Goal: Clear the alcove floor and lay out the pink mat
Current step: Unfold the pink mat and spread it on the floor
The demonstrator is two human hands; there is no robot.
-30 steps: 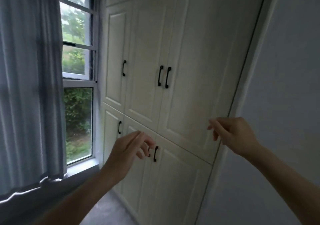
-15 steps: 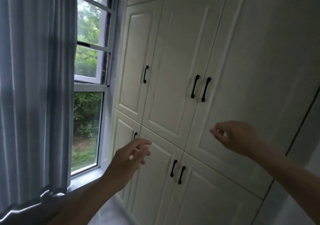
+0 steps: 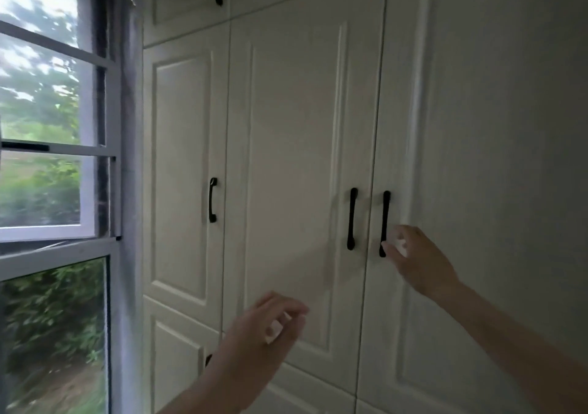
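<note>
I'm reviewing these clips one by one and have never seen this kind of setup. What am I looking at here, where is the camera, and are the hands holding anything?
There is no machine: a person is working with bare hands, and the single wide-angle camera sits on their head, looking forward, so both arms reach in from the bottom. In front is a wall of white cupboard doors with black handles, and a window on the left with greenery outside. The right hand is at the lower end of the right-hand handle of the middle pair; its fingertips are at it, but blur hides whether they grip. The left hand hovers lower, fingers loosely curled, holding nothing. No floor or pink mat shows in this frame.
</note>
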